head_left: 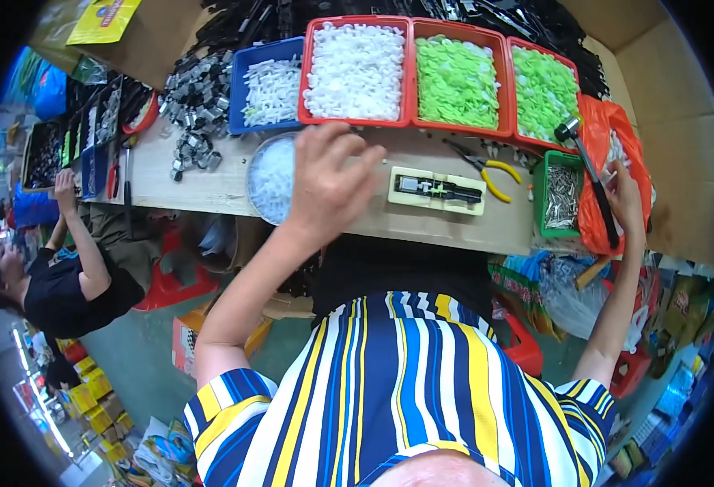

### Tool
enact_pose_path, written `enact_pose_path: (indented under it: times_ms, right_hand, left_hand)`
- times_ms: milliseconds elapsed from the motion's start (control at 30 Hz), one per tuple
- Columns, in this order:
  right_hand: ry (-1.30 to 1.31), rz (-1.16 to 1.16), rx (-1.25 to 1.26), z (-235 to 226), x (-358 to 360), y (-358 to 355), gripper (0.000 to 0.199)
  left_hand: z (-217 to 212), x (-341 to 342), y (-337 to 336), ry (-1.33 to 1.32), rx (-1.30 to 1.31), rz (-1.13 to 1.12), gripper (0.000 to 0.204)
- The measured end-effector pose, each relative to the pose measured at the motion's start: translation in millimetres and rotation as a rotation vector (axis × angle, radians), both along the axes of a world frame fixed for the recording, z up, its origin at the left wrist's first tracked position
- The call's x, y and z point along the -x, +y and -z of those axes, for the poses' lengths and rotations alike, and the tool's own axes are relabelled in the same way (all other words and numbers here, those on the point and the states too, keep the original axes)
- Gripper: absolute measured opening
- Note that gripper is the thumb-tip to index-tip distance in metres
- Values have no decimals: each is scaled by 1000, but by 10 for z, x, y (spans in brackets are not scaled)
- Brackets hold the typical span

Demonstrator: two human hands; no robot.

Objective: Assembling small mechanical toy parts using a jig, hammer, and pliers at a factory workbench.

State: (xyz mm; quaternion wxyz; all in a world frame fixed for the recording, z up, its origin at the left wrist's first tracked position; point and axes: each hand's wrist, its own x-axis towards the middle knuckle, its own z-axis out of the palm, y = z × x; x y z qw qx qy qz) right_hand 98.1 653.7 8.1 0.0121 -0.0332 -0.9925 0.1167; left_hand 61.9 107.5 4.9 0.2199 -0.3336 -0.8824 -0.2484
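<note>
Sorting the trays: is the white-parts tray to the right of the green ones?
No, the red tray of white parts sits left of both green-filled trays.

Open strip of bare wooden bench top (211,183) left of the round clear dish of white parts (269,178), bounded at the back by loose grey metal clips (195,150). Narrow bare lane between the row of red plastic trays (410,81) and the pale yellow jig block (436,190). Partly blocked by yellow-handled pliers (491,170) just beside the small green bin of metal pins (561,195). Right edge closed off by an orange plastic bag (608,130) and a black-handled hammer (588,166).
</note>
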Motion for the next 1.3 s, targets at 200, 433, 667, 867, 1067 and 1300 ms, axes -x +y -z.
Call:
enact_pose_path:
  times_ms: [200,433,667,867,1067,1300]
  right_hand:
    - [-53,113,-15,-99,1,-102,44]
    - [106,130,41,-30,-82,180,38]
    - [237,138,242,-6,-131,193,18]
    - [312,164,340,-28,-89,115,17]
    - [399,142,404,-147,1,-261,17]
    - [376,91,581,-279,-35,-923,17]
  left_hand:
    - [-3,698,-759,80,16,-282,21]
    - [163,1254,-1091,-1,257,-469,17]
    - [168,1309,-1118,15,175,-401,9]
    - [-39,1166,-1050,-226,-300,-410,14]
    - [-26,1092,-1051,-391,-695,-320,13]
    - [-156,531,-939,-260,-282,-282,9]
